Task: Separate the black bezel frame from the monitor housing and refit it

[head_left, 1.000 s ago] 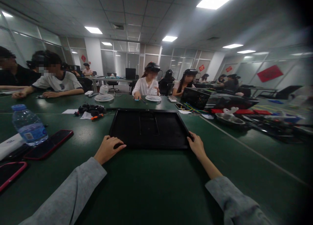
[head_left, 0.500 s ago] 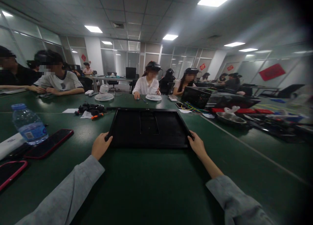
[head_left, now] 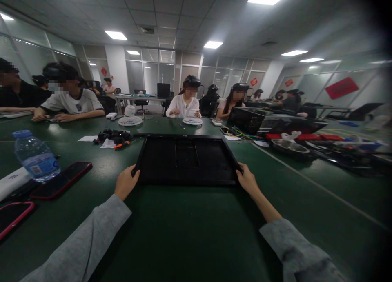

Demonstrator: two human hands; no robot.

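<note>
Between my hands is a black rectangular panel (head_left: 159,159) with a raised rim, looking like a monitor casing. A rectangular recess shows in its middle. My left hand (head_left: 126,183) grips its left edge near the front corner, thumb on top. The opposite edge is in my right hand (head_left: 247,180), also thumb on top. The fingers underneath are mostly hidden. The panel's near edge lies low over the green table (head_left: 190,229); whether it touches the surface I cannot tell.
On the left stand a water bottle (head_left: 38,161) and a red-edged phone (head_left: 63,180). Black parts (head_left: 112,137) lie beyond the panel's left corner. A metal bowl (head_left: 289,148) and cables are at the right. People sit across the table, near white fans (head_left: 130,121).
My hands and the black panel stay almost in place. Across the table, a co-worker in white has lifted a hand off the tabletop. The left co-worker's hands have shifted slightly.
</note>
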